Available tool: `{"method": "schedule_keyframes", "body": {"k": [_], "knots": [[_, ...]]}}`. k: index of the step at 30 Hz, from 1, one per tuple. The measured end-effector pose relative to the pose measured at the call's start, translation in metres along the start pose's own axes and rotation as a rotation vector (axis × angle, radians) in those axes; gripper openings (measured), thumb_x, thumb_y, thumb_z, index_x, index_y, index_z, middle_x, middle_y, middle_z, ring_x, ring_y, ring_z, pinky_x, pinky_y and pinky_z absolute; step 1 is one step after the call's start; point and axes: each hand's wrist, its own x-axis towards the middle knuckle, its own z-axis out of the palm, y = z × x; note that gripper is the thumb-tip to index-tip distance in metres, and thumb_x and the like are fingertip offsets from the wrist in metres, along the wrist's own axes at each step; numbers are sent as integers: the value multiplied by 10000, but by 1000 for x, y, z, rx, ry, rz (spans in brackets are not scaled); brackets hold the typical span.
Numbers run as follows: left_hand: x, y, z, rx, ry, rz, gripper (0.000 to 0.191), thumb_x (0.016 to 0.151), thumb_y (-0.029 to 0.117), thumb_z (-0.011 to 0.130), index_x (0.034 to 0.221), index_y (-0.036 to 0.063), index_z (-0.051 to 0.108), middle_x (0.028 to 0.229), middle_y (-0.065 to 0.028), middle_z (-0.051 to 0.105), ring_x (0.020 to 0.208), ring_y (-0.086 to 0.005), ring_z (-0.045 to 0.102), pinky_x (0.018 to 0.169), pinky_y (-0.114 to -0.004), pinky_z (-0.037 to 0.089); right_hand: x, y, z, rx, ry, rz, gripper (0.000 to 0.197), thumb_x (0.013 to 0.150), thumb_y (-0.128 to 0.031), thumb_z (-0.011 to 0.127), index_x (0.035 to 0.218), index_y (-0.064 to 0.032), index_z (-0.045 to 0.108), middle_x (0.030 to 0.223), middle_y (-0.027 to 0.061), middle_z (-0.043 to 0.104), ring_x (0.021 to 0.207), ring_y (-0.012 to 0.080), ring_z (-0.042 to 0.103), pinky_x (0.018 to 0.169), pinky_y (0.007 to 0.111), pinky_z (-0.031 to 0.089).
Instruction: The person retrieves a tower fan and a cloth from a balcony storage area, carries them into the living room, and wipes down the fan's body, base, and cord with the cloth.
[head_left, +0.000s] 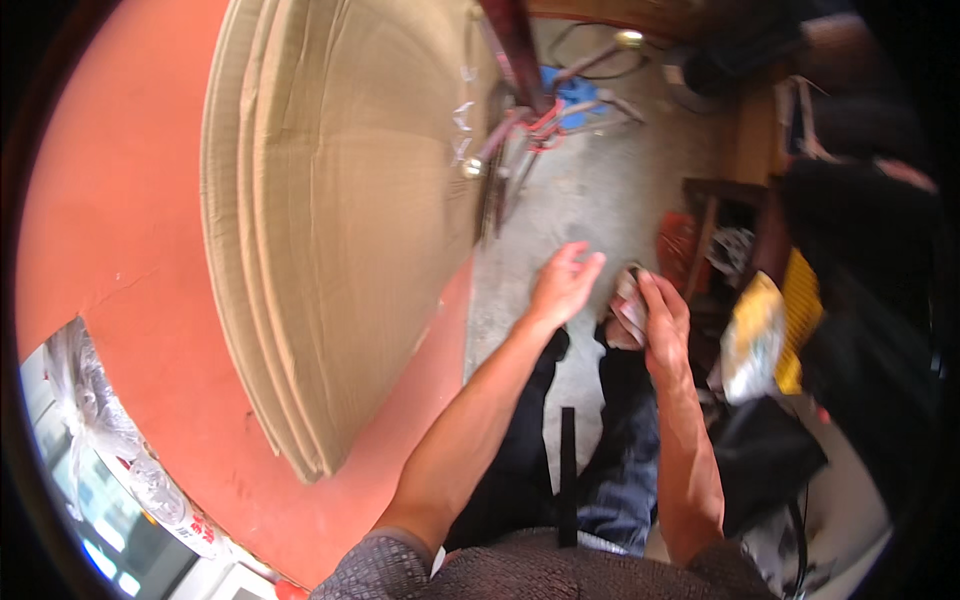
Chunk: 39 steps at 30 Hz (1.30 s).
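Note:
My left hand (568, 283) is held out over the grey floor (581, 195), its fingers loosely curled and nothing in them. To its right, my right hand (665, 319) grips a small crumpled piece of cloth or paper (628, 309), pale with pinkish patches. Blur hides what exactly it is. The two hands are apart. Left of them, several large flattened cardboard sheets (367, 187) lean on edge against an orange-red surface (135, 225).
Beyond my hands stands a dark red pole (521, 60) with splayed legs, beside blue material (576, 97). On the right are a dark wooden frame (701, 225), a red bag (675, 244), a yellow-and-white packet (752, 341) and a yellow object (801, 315). Clear plastic bags (97, 405) hang lower left.

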Motion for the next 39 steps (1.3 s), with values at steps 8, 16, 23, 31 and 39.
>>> {"method": "schedule_keyframes", "body": {"k": [8,16,23,31,39], "knots": [[128,-67,43,349,121,145,669,930,392,665,1407,-31,462,1441,-271,481,1335,-430,460,1131,-449,378,80,113,-37,-168,106,113,333,973,-313,664,1099,-5,672,886,43,682,761,129,636,693,267,517],[264,-146,50,666,199,349,745,890,305,670,1462,-59,362,1493,-304,397,1377,-441,391,1168,-491,316,123,169,-27,-119,5,79,261,942,-249,724,1100,-44,687,870,68,714,744,119,653,638,285,525],[383,-153,43,819,408,470,753,878,263,672,1477,-52,340,1515,-318,342,1401,-444,348,1168,-521,295,135,98,-3,-355,-102,-62,330,910,-241,744,1168,-49,670,913,121,727,846,162,710,729,322,566],[477,-121,63,822,748,532,850,859,428,704,1518,29,345,1540,-292,327,1426,-451,311,1162,-557,265,138,27,0,-201,-286,130,276,969,-132,666,1209,-4,616,935,105,713,851,139,702,695,276,585],[512,-87,75,639,816,600,1082,726,589,804,1556,118,294,1566,-323,250,1449,-480,254,1167,-634,174,144,3,8,-358,-267,-180,295,926,-165,720,1164,-26,615,897,137,711,795,244,728,688,330,567]]}}
